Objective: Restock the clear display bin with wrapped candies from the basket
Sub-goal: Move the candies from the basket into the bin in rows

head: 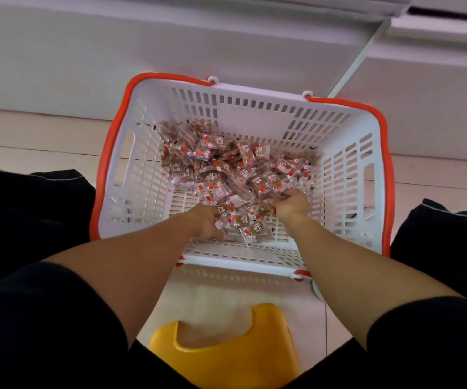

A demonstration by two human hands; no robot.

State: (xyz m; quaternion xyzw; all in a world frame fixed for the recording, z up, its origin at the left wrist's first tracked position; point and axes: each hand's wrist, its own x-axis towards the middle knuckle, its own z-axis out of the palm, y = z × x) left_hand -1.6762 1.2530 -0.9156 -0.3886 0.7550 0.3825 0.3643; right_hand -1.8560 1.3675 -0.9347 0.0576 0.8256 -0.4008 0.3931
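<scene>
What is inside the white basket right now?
The basket holds a heap of wrapped candies; both hands, left and right, reach into it. The fingers and basket floor beneath are covered.

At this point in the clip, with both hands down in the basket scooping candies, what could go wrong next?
1. The left hand and right hand gather loose wrapped candies between them; a few could slip out on the lift and fall past the basket rim onto the floor.
2. The clear bin is out of view, so the carry may be long enough to shed pieces.
3. The yellow stool sits close below the arms and may get bumped.
</scene>
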